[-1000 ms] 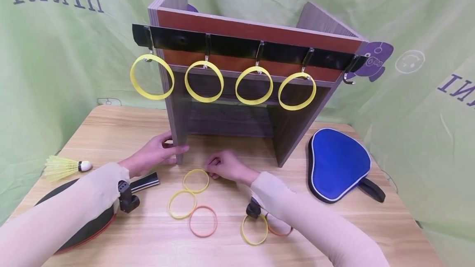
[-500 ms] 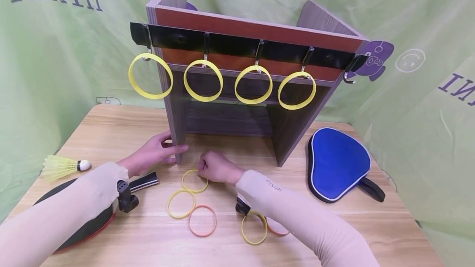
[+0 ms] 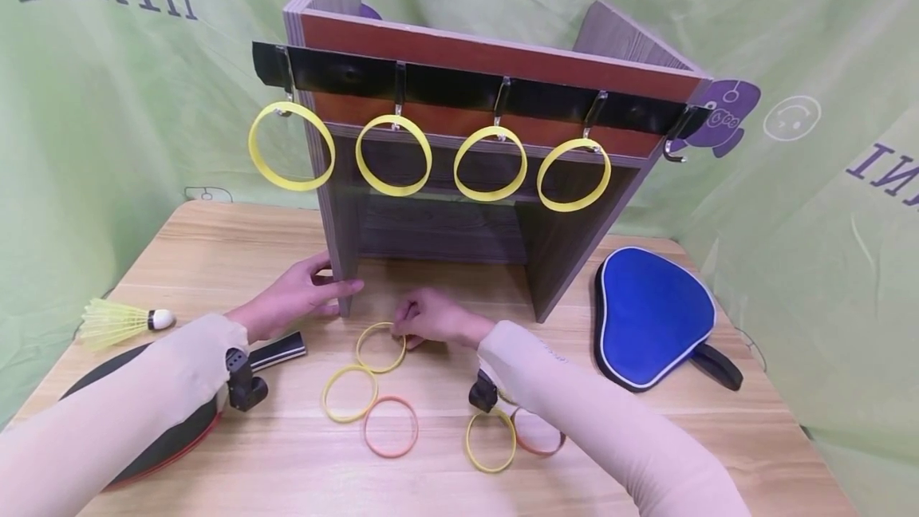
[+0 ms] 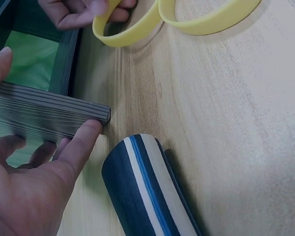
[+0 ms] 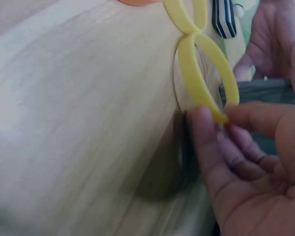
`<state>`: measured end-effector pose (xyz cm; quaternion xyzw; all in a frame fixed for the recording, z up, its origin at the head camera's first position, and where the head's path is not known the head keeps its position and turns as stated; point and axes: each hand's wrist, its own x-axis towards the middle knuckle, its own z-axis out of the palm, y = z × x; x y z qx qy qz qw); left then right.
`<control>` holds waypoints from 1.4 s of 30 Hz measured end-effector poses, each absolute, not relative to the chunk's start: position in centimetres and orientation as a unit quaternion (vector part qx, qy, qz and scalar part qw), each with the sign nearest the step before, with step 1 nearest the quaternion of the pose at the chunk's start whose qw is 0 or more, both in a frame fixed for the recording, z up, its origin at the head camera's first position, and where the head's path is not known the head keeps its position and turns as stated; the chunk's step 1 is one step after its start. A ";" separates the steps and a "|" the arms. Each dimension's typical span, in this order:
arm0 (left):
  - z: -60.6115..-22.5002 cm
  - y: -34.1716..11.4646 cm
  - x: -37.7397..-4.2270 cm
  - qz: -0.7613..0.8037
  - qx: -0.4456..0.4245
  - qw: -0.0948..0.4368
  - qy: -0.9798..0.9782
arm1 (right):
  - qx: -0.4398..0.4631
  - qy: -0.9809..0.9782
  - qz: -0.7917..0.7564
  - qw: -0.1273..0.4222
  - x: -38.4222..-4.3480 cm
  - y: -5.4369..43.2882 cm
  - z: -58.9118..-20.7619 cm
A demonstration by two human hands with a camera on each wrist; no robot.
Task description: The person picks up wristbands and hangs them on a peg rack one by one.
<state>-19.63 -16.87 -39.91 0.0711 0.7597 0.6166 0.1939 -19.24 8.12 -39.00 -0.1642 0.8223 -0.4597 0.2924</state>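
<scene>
In the head view, my left hand [image 3: 294,301] grips the lower left side panel [image 4: 49,110] of a wooden shelf, its digits on both sides of the board. My right hand [image 3: 438,317] pinches the right edge of a yellow ring [image 3: 381,347] between thumb and finger. The right wrist view shows that ring [image 5: 199,81] tilted, its pinched side raised off the tabletop. A second yellow ring [image 3: 349,394] lies just in front of it, followed by an orange ring [image 3: 391,426]. Several yellow rings [image 3: 287,184] hang from hooks on the shelf's black rail [image 3: 445,88]; the rightmost hook [image 3: 673,154] is bare.
Another yellow ring [image 3: 491,441] and a darker orange ring [image 3: 538,432] lie by my right forearm. A table tennis bat [image 3: 165,429] lies partly under my left forearm, beside a shuttlecock [image 3: 125,321]. On the right sits a blue bat case [image 3: 655,317]. Green curtain [image 3: 804,262] surrounds the table.
My right hand reached left to the far yellow ring, then drew slightly back right, now pinching its edge and tilting it up. My left hand stays on the shelf panel.
</scene>
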 end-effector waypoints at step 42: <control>-39.9 -17.0 -19.5 0.623 0.069 0.201 0.753 | -0.229 0.653 -0.712 0.115 -12.1 28.4 -25.3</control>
